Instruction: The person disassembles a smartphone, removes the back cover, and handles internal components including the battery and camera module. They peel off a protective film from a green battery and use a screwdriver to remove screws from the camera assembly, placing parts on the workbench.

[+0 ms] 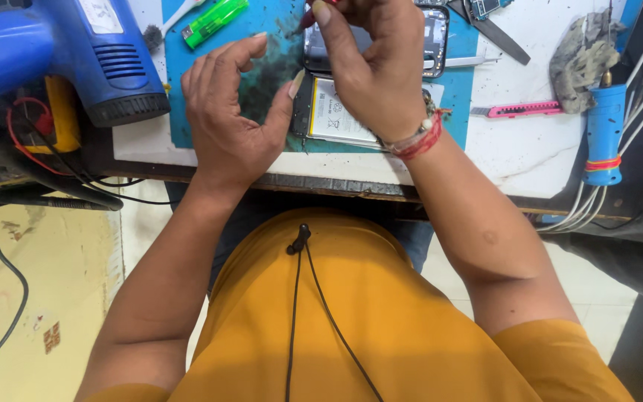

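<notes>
stained teal mat (187,82); left hand (232,119) grip apart steadying flat opened phone (336,112); right hand (377,67) grip unclear.

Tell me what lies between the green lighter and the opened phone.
In the head view, only bare, stained blue mat lies between the green lighter and the opened phone; the left hand hovers nearby.

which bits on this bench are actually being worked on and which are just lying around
In use:
- opened phone under both hands
- its battery
- left hand, steadying the phone's edge
- right hand, pinching a small red tool

Lying about:
- blue heat gun
- green lighter
- pink utility knife
- blue soldering iron
- grey rag
</notes>
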